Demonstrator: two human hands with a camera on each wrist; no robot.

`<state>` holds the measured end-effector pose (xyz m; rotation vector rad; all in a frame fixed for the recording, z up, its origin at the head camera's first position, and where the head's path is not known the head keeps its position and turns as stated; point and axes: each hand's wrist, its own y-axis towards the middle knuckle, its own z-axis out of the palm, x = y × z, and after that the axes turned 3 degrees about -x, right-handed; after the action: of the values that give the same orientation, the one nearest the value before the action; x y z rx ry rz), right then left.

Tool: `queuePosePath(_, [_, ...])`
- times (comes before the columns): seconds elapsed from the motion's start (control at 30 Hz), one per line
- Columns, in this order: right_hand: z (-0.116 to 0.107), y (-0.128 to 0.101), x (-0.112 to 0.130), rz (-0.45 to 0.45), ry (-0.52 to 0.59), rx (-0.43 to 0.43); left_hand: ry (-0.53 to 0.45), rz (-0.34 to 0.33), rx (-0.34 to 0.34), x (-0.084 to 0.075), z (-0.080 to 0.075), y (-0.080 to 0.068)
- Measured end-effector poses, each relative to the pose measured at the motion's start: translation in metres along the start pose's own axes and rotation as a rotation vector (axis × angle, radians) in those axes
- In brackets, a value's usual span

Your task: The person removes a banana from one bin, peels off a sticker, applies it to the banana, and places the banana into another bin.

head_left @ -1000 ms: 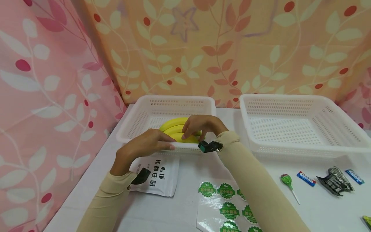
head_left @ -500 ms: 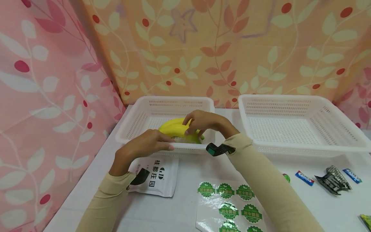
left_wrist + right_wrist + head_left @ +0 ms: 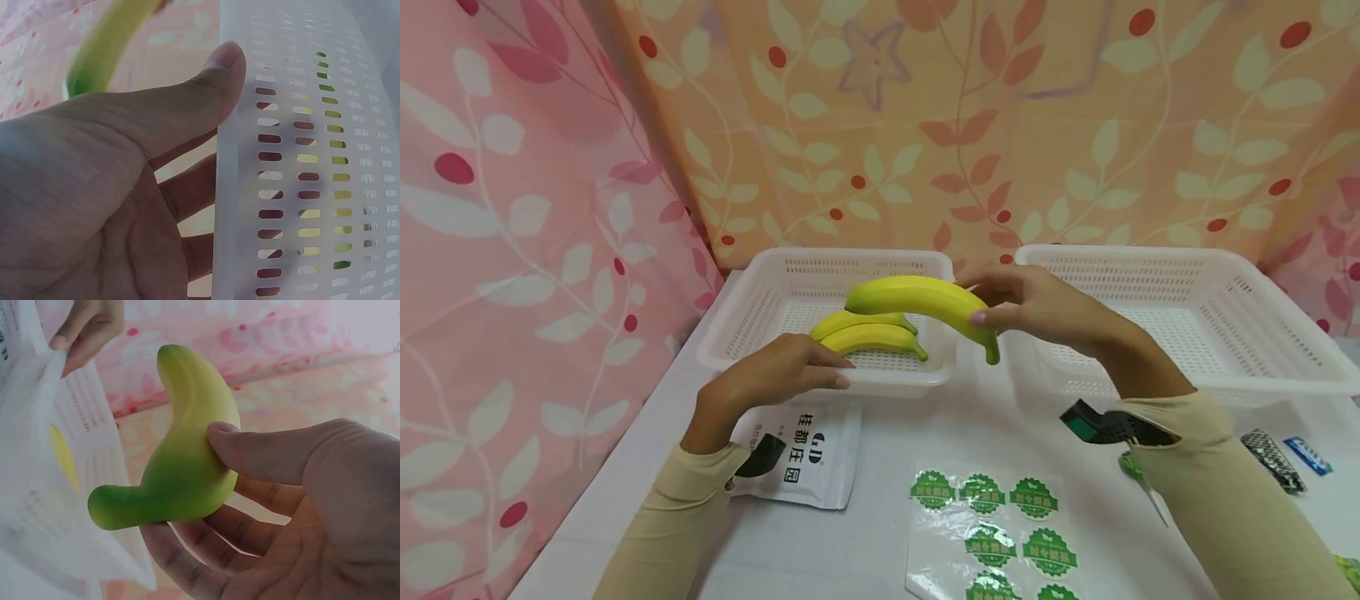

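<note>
Two white perforated plastic baskets sit along the desk's far edge, the left basket (image 3: 760,312) holding two yellow bananas (image 3: 868,333). The right hand (image 3: 1037,304) grasps a third yellow banana (image 3: 917,300) in the air between the baskets. The left hand (image 3: 767,379) grips the left basket's near rim.

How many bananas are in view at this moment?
3. One banana is held in the right hand above the table; two bananas lie in the left basket, steadied by the left hand.
</note>
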<state>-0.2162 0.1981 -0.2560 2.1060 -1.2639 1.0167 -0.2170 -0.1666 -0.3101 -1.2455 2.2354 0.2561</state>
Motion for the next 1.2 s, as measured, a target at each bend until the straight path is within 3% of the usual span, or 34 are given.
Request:
queuePosePath(0.23, [0.001, -0.054, -0.024, 0.031, -0.032, -0.009, 0.005, -0.004, 0.004, 0.000, -0.002, 0.001])
queuePosePath(0.4, [0.014, -0.078, -0.038, 0.054, -0.021, 0.048, -0.005, -0.005, 0.001, 0.000, -0.002, 0.000])
queuePosePath(0.53, [0.029, -0.089, -0.048, 0.067, -0.008, 0.106, -0.001, -0.009, -0.006, 0.000, -0.002, -0.001])
queuePosePath(0.77, [0.052, -0.088, -0.076, 0.170, -0.030, 0.122, -0.008, -0.006, 0.000, 0.001, 0.003, -0.002])
queuePosePath(0.9, [0.054, -0.085, -0.090, 0.160, -0.051, 0.124, -0.018, 0.094, -0.053, -0.007, 0.013, 0.002])
queuePosePath(1.1, [0.055, -0.082, -0.100, 0.217, -0.047, 0.101, 0.017, 0.442, -0.223, -0.041, 0.043, 0.009])
queuePosePath(1.2, [0.056, -0.080, -0.102, 0.231, -0.066, 0.085, 0.056, 0.524, -0.167, -0.057, 0.059, 0.007])
